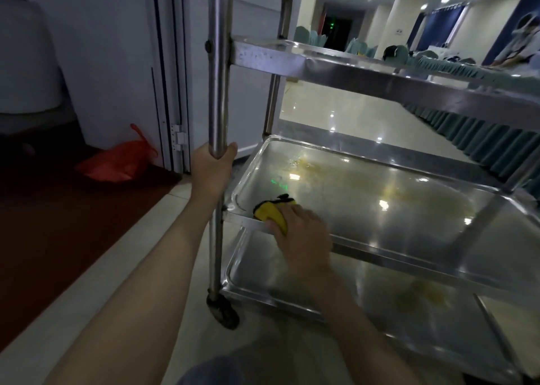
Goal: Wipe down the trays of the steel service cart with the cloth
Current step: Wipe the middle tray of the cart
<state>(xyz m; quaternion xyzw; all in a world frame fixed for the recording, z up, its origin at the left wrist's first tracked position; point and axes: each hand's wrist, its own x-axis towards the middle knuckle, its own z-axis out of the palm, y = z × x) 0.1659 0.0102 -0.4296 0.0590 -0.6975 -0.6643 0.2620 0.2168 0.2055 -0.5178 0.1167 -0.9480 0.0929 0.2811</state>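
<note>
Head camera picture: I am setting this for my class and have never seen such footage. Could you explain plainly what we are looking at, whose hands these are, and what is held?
There is no machine here. A person wears a camera on the head, so this one picture looks forward and down along their own arms. The left hand grips an upright steel post of a three-tier service cart. The right hand presses a yellow cloth with a dark edge onto the near left corner of the middle tray. That tray shows yellowish smears further back. A bottom tray lies beneath and a top tray above. A red bag sits on the floor to the left.
</note>
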